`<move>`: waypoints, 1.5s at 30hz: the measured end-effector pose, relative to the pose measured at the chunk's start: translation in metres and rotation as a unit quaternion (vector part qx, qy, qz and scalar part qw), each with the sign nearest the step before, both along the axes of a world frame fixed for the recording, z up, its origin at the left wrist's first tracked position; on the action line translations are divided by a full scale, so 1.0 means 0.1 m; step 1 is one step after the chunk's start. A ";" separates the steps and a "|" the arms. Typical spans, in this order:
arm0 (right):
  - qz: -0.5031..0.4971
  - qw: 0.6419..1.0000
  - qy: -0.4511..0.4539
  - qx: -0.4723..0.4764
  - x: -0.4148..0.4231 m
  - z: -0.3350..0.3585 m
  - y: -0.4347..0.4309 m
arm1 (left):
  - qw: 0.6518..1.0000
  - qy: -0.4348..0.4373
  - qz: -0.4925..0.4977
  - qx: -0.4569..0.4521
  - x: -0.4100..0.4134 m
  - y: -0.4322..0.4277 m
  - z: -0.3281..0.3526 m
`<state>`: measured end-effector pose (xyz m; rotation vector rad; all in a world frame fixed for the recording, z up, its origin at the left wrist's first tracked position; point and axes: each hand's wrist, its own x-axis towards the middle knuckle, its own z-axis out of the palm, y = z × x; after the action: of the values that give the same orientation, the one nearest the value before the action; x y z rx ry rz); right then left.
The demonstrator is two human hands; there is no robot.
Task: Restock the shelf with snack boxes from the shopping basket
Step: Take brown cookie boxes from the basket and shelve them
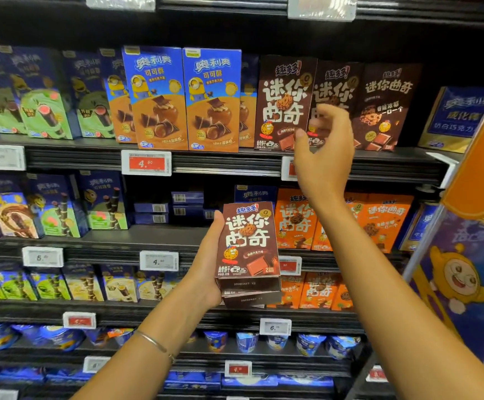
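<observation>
Forearms enter from the lower edge of the head view, the left one wearing a thin bracelet [154, 343]. Left hand [206, 269] grips a stack of brown cookie boxes [249, 246] from the side and beneath, thumb along the left edge; at least two boxes show, printed faces toward the camera, stacked bottom ends visible below. The stack is held upright in front of the middle shelf. Right hand [323, 148] is raised higher, fingers loosely curled and apart, holding nothing; it sits in front of the upper shelf [235, 166] and covers part of the second brown box and a price tag on the rail.

Upper shelf, left to right: green-and-blue wafer-roll boxes [47, 105], two blue-and-orange chocolate wafer boxes [183, 99] pulled forward of their neighbours, then a row of three brown cookie boxes on the shelf [284, 105] matching those in the hand, standing upright and touching side by side. A red price tag [146, 163] marked 4.50 hangs below the wafer boxes.

Middle shelf: more wafer-roll boxes at left, flat blue boxes [174, 206] lying with barcodes outward in a partly empty bay, and orange cookie boxes [379, 223] at right, partly hidden by the held stack and right forearm. Lower shelves carry further boxes and blue snack cups [307, 343]. An orange and purple display panel [471, 241] bounds the shelving at right. No shopping basket is in view.
</observation>
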<state>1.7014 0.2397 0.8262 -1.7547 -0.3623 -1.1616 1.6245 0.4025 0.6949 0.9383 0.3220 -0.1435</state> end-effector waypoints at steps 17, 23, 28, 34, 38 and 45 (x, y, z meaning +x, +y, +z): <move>0.342 0.825 0.450 -0.019 -0.69 -1.12 -0.08 | 0.989 -0.074 0.064 0.108 -0.13 -0.08 0.05; 0.363 0.812 0.457 0.008 -0.73 -1.10 -0.16 | 0.991 -0.080 0.062 0.088 -0.18 -0.10 0.03; 0.351 0.833 0.428 0.010 -0.76 -0.95 -0.24 | 0.995 -0.003 0.088 0.052 -0.14 -0.11 -0.01; 0.328 0.880 0.343 0.021 -0.79 -0.54 -0.41 | 0.990 0.038 0.108 0.081 -0.14 -0.13 -0.02; 0.296 0.914 0.273 0.037 -0.75 -0.17 -0.54 | 0.989 0.052 0.110 0.081 -0.14 -0.13 -0.02; 0.226 0.949 0.181 0.122 -0.50 0.39 -0.72 | 0.988 0.056 0.120 0.077 -0.15 -0.15 0.03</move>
<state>1.6509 0.1675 0.8651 -1.5204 -0.3554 -0.5193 1.6095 0.3871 0.6976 1.0387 0.5529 0.0499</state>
